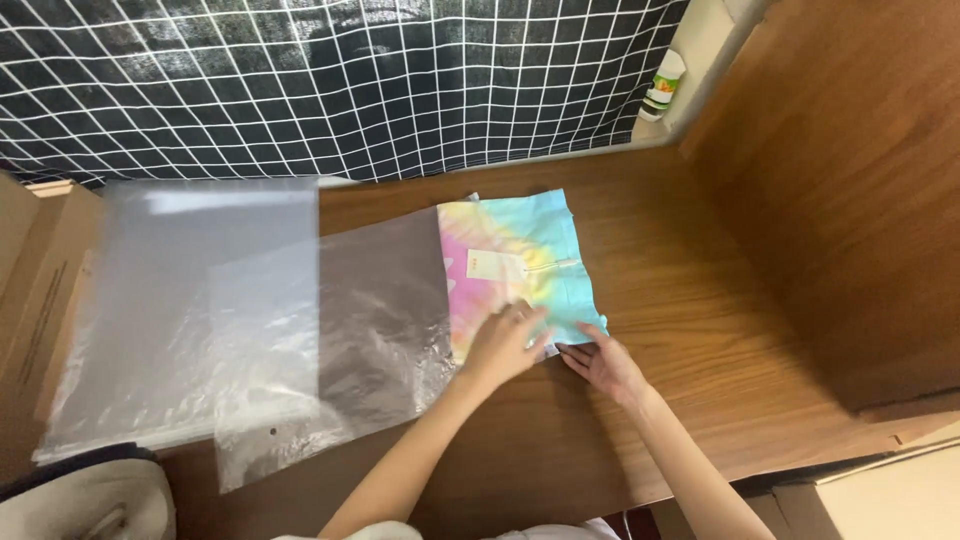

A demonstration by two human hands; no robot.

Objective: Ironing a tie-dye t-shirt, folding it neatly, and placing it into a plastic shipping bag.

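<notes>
A folded tie-dye garment (530,240) in pink, yellow and turquoise lies on the wooden table (700,300), with a small white tag on top. My left hand (505,343) rests flat on its near edge, fingers spread. My right hand (600,362) touches the garment's near right corner, fingertips on the fabric edge. Neither hand visibly grips anything. A clear plastic bag (380,320) lies flat just left of the garment, its right edge meeting the cloth.
A larger clear plastic sheet (190,300) overlaps the bag at the left. A cardboard box (30,270) stands at far left. Black grid-patterned fabric (350,80) runs along the back. A wooden panel (850,200) rises at right, a small bottle (662,85) behind it.
</notes>
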